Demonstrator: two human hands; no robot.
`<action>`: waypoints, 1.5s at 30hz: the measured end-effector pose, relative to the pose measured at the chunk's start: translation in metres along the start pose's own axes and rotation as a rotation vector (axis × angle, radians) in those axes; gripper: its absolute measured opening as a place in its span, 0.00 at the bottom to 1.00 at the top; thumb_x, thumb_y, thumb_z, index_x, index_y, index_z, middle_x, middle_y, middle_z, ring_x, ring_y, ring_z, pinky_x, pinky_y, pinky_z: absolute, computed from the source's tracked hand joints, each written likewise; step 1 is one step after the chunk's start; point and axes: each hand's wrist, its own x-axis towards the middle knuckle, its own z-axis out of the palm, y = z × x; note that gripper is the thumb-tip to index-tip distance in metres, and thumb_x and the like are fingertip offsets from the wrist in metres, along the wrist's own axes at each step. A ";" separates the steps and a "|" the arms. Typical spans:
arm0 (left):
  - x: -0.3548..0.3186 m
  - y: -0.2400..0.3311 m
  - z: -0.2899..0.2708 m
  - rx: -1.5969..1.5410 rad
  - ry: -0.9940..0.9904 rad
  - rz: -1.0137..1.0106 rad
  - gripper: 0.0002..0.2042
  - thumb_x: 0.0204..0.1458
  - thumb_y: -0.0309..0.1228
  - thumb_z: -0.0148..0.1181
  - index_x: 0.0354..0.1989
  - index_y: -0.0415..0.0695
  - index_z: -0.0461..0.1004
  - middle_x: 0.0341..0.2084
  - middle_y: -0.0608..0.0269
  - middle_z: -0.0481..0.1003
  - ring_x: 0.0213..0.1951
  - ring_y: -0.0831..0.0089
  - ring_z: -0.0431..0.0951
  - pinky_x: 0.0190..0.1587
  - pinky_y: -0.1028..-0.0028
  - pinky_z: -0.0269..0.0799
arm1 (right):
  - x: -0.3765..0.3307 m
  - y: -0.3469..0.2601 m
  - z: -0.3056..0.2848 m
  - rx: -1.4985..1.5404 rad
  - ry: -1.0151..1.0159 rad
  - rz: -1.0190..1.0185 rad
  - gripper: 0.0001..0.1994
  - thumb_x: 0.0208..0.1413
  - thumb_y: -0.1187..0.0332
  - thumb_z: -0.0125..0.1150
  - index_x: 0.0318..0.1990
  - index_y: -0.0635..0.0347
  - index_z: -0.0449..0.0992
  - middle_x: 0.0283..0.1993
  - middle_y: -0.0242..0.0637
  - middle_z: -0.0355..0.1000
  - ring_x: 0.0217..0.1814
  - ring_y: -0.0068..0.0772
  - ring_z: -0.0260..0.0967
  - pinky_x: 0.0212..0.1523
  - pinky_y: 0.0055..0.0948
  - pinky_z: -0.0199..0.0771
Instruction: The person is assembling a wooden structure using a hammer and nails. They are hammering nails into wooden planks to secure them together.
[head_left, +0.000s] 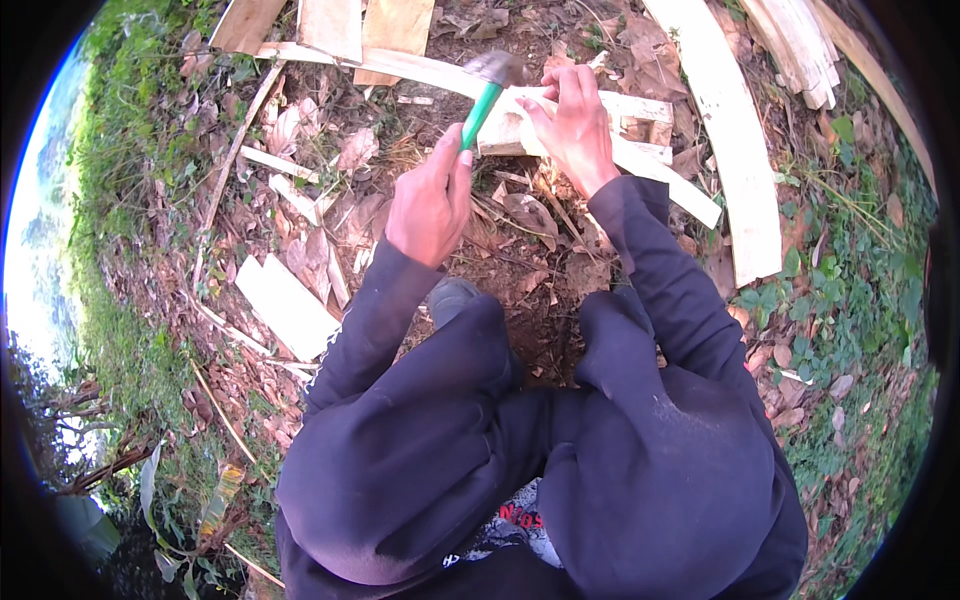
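Note:
My left hand [432, 205] is closed around the green handle of a hammer [482, 113]. The hammer's head is smeared by motion and hangs just left of my right fingers. My right hand [578, 135] is over a pale wooden block [643, 122] on the ground, thumb and fingers drawn together near its top. Whatever they pinch, if anything, is too small to make out. A long thin wooden strip [672, 187] runs across the block, partly hidden under my right hand, and sticks out on both sides.
Broad boards [330, 28] lie at the far left, and a long curved plank [735, 170] is on the right. More split wood [795, 45] rests at the far right. Short offcuts [288, 305] lie left of my knees among dry leaves. Green plants [855, 270] border the ground.

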 end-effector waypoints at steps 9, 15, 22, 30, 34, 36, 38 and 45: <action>-0.001 -0.008 0.009 0.090 0.005 0.076 0.17 0.64 0.25 0.54 0.59 0.33 0.71 0.26 0.42 0.78 0.26 0.50 0.81 0.30 0.60 0.74 | 0.000 0.000 0.000 0.004 0.045 -0.041 0.20 0.52 0.66 0.74 0.39 0.62 0.65 0.41 0.43 0.63 0.41 0.44 0.70 0.42 0.42 0.72; -0.005 0.016 0.000 -0.010 0.092 -0.003 0.17 0.63 0.25 0.56 0.59 0.33 0.71 0.25 0.40 0.77 0.26 0.47 0.80 0.30 0.57 0.74 | 0.000 0.000 -0.003 0.008 0.004 -0.006 0.20 0.52 0.66 0.74 0.38 0.62 0.64 0.41 0.43 0.63 0.40 0.45 0.69 0.41 0.43 0.71; 0.000 0.017 -0.003 -0.002 0.072 -0.005 0.16 0.63 0.25 0.56 0.58 0.33 0.71 0.25 0.40 0.77 0.25 0.48 0.80 0.28 0.58 0.73 | 0.005 -0.003 -0.004 0.018 0.004 0.003 0.20 0.52 0.64 0.74 0.37 0.62 0.65 0.40 0.43 0.63 0.40 0.45 0.69 0.42 0.43 0.71; 0.005 0.010 0.000 0.032 0.066 0.031 0.17 0.66 0.28 0.55 0.60 0.35 0.71 0.22 0.41 0.75 0.23 0.49 0.79 0.28 0.63 0.72 | 0.003 -0.002 -0.005 0.028 0.008 0.025 0.20 0.52 0.65 0.75 0.36 0.62 0.64 0.39 0.44 0.63 0.39 0.46 0.68 0.41 0.44 0.70; 0.003 -0.009 0.011 0.159 -0.066 0.097 0.18 0.64 0.25 0.56 0.61 0.33 0.70 0.24 0.43 0.76 0.25 0.51 0.80 0.29 0.59 0.73 | 0.002 0.001 -0.003 0.004 0.035 -0.051 0.20 0.52 0.65 0.75 0.36 0.62 0.64 0.39 0.43 0.63 0.39 0.46 0.68 0.41 0.43 0.70; 0.007 -0.006 0.005 0.096 -0.025 0.076 0.18 0.64 0.26 0.55 0.61 0.34 0.70 0.24 0.42 0.76 0.25 0.50 0.80 0.29 0.60 0.73 | 0.005 0.001 -0.001 0.012 0.045 -0.049 0.20 0.52 0.65 0.75 0.36 0.62 0.64 0.39 0.43 0.63 0.39 0.46 0.68 0.41 0.43 0.70; 0.007 0.013 -0.005 0.005 0.024 -0.053 0.17 0.65 0.28 0.55 0.61 0.35 0.71 0.24 0.40 0.76 0.25 0.49 0.80 0.29 0.61 0.73 | 0.000 0.001 -0.002 0.014 0.039 -0.021 0.20 0.52 0.65 0.75 0.36 0.61 0.64 0.39 0.44 0.63 0.39 0.46 0.68 0.41 0.43 0.70; 0.006 0.001 0.002 0.032 0.008 0.036 0.18 0.65 0.27 0.54 0.62 0.34 0.70 0.23 0.43 0.76 0.22 0.57 0.79 0.28 0.63 0.72 | 0.003 0.004 -0.001 -0.005 0.037 -0.022 0.21 0.52 0.64 0.74 0.36 0.62 0.63 0.40 0.43 0.63 0.40 0.46 0.69 0.41 0.42 0.71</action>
